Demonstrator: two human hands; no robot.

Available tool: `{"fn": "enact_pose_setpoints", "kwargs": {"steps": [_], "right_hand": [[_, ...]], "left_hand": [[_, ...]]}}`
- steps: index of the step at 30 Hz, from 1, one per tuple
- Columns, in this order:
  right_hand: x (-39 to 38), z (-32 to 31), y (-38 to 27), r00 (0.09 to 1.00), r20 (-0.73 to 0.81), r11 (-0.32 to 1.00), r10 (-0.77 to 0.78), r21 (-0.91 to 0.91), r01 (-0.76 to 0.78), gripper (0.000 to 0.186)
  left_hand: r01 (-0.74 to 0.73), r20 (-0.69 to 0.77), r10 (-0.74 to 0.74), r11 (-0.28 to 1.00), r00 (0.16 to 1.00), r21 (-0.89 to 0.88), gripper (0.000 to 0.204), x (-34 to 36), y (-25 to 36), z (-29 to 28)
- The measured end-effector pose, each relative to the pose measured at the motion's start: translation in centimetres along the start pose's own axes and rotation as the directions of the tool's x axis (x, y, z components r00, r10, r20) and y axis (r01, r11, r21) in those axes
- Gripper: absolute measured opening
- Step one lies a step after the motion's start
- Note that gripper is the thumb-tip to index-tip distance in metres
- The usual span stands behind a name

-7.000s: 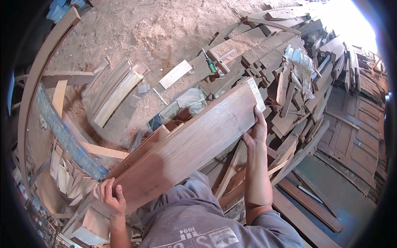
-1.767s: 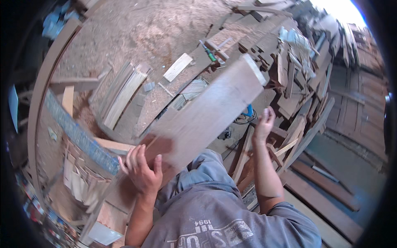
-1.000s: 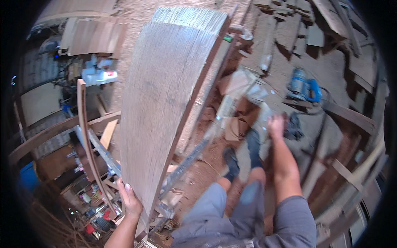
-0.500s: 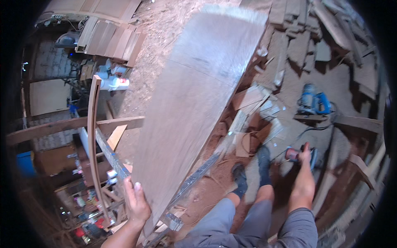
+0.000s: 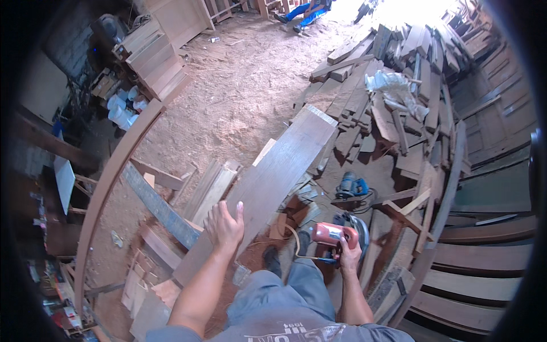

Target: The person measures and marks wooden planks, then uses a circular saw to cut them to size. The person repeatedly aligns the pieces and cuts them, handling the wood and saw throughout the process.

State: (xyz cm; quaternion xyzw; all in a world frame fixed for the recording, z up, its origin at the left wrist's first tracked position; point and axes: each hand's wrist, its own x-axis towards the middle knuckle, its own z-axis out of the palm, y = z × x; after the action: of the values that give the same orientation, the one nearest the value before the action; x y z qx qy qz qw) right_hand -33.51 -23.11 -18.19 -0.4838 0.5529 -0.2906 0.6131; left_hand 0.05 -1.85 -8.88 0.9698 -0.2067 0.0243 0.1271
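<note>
A long, flat wooden plank [image 5: 279, 165] runs away from me at a slant, with its far end pale and bare. Over its near part lies my left hand [image 5: 224, 227], fingers stretched and thumb apart; whether the palm presses on the wood I cannot tell. My right hand [image 5: 349, 253] is wrapped round the rear handle of a red circular saw [image 5: 330, 232], right of the plank and in front of my legs. The saw's grey round guard [image 5: 356, 228] faces right, and a cord curls near its body.
A blue power tool [image 5: 350, 187] sits beyond the saw. Timber offcuts [image 5: 393, 108] are heaped at the right. A curved wooden beam [image 5: 108, 188] arches at the left, near a dark painted bar [image 5: 154, 199]. Far off, a person in blue trousers [image 5: 307, 14] sits on the floor.
My view has tilted up toward the far floor. My left hand has gone from the plank's left edge to over its face. The right hand has brought the saw up closer to me.
</note>
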Motion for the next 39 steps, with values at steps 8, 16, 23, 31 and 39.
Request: {"fn": "enact_pose_setpoints", "kwargs": {"steps": [8,16,23,31,39], "right_hand": [[-3.5,1.0,-18.2,0.858,0.357,0.896,-0.368,-0.111,0.431,0.045],[2.0,4.2,-25.4,0.806,0.558,0.848,-0.198,-0.315,0.427,0.041],[7.7,6.8,-26.0,0.751,0.653,0.801,-0.094,-0.399,0.447,0.035],[7.4,8.7,-28.1,0.716,0.697,0.822,-0.042,-0.384,0.421,0.038],[7.5,9.3,-28.9,0.695,0.718,0.836,0.02,-0.394,0.382,0.036]], "left_hand": [[0.019,-0.054,-0.019,1.0,0.998,0.009,0.055,-0.2,-0.7,1.1],[0.044,-0.019,-0.044,0.999,0.999,0.021,0.051,-0.1,-0.3,0.3],[0.063,-0.018,-0.063,0.998,0.998,-0.001,0.049,0.0,-0.3,0.4],[0.103,0.038,-0.102,0.994,0.994,-0.032,0.055,-0.1,0.1,-0.1],[0.122,0.014,-0.122,0.992,0.992,-0.019,0.058,-0.3,0.2,0.2]]}}
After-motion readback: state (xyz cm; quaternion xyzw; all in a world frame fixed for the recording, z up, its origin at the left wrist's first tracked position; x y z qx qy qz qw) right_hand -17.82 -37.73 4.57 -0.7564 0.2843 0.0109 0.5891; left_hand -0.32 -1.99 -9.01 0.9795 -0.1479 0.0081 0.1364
